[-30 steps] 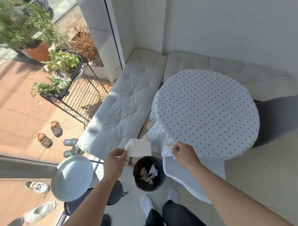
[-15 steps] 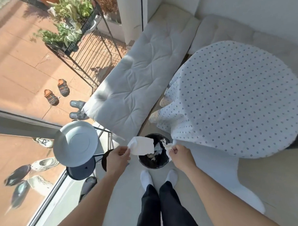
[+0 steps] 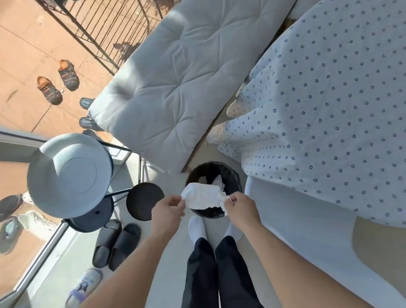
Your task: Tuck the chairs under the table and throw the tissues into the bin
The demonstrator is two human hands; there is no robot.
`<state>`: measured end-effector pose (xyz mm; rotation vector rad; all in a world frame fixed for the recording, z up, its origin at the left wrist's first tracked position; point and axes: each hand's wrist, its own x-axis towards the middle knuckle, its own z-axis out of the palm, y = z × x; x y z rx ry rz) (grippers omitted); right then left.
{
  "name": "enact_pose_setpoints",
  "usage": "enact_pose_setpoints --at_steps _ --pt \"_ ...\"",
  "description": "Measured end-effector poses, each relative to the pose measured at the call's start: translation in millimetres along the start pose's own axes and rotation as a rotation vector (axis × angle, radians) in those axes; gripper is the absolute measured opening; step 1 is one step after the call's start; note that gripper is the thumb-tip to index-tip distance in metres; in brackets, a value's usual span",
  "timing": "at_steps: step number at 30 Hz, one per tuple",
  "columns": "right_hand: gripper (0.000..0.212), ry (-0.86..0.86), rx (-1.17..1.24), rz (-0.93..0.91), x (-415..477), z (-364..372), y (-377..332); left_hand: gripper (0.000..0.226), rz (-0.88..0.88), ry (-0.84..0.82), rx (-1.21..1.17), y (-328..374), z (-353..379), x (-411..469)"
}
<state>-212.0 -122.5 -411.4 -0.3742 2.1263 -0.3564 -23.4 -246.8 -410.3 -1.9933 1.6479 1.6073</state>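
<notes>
Holding a white tissue (image 3: 204, 196) stretched between them, the left hand (image 3: 168, 211) and right hand (image 3: 242, 206) each pinched one end of it directly above the black bin (image 3: 232, 175). Crumpled tissues already lay inside the bin, so the throwing part looked nearly finished, with this tissue not yet released. A white chair (image 3: 298, 222) sat partly beneath the counter (image 3: 333, 103) with its dotted cloth, probably tucked already. The bin stood tight between the chair's edge, a grey cushion (image 3: 171, 74) and the person's feet, leaving little floor; a drop straight down looked clear.
</notes>
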Motion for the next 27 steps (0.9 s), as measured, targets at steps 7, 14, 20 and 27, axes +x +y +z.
enact_pose_setpoints --at_steps 7,14,20,27 --pt "0.019 0.004 -0.031 0.072 41.0 42.3 24.2 0.007 -0.025 -0.057 0.039 -26.9 41.2 35.7" --pt "0.033 -0.01 -0.058 0.06 56.5 64.3 39.2 0.046 -0.03 -0.375 0.124 -32.3 67.6 55.4" --pt "0.014 -0.004 -0.085 0.084 34.1 54.0 47.4 0.053 -0.039 -0.368 0.212 -29.0 61.3 45.6" --pt "0.032 -0.067 -0.042 0.013 -8.7 20.0 36.6 0.047 -0.024 -0.37 0.199 -9.3 30.9 10.9"
